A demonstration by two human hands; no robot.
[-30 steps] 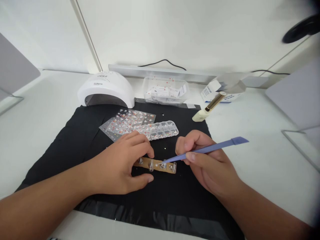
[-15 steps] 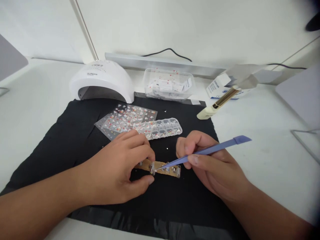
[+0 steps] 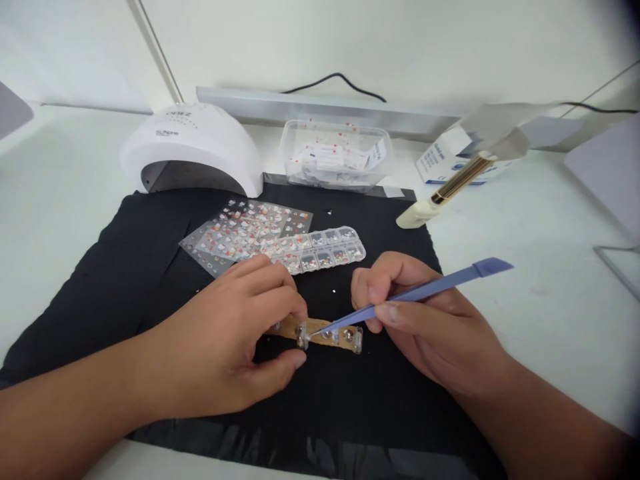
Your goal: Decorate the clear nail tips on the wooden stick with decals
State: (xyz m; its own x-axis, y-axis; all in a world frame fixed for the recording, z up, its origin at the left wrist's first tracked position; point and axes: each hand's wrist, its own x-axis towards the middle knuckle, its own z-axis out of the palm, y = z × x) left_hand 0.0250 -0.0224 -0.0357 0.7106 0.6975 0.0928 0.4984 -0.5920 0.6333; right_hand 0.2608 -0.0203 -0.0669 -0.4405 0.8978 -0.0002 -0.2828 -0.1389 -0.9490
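My right hand point(image 3: 417, 317) is closed in a pen-like grip on a slim purple nail-art tool point(image 3: 425, 288) with a fine pale tip. That tip meets the edge of a small shiny nail tip point(image 3: 303, 335), which stands across a tan strip point(image 3: 316, 327) on the black mat. On either side of this piece, the thumb and index finger of my left hand point(image 3: 245, 333) pinch it steady. More decorated pieces sit along the strip, and its left end is hidden under my left hand. Too little shows to tell what the tool's tip carries.
Behind the hands lie a clear compartment case point(image 3: 325, 257) of small gems and overlapping sticker sheets point(image 3: 245, 230). A white nail lamp point(image 3: 193, 143), a clear plastic tub point(image 3: 337, 177), a white box point(image 3: 440, 160) and a cream bottle with gold cap point(image 3: 417, 215) stand around the black mat point(image 3: 380, 407).
The view has shifted slightly. Both hands keep their grips, and the tool's tip stays at the same nail tip with hardly any movement.
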